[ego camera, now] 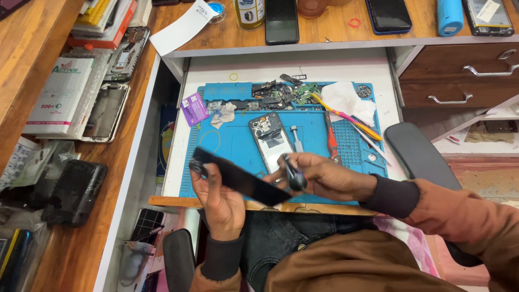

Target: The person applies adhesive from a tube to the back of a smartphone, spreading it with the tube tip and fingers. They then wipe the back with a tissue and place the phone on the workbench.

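Fingers (203, 174) of left hand (221, 203) curled round near end of black panel (238, 178), gripping by the edges, likely to keep the flat face untouched. Held slantwise over the lap, just above front edge of pull-out tabletop (281, 67), close under the eyes for a good look. Right hand (324, 176) closed on a small dark tool (294, 176), tip brought against panel's far end; what kind of tool, too blurred to tell.

Largest to smallest beyond the hands: upper shelf (335, 35) carrying dark phones, a can, a blue cylinder, out of the working zone. Blue mat (232, 140) spread on tabletop, probably to stop small parts rolling or scratching. Opened phone (270, 138) lying face down mid-mat, innards up, just beyond the panel, within easy reach. White tissue (346, 100) at mat's far right. Red-handled tool (331, 138) and yellow-pink tool (346, 116) laid right of phone, on right hand's side. Circuit bits (281, 92) heaped along mat's far edge. Purple card (193, 108) at left corner.
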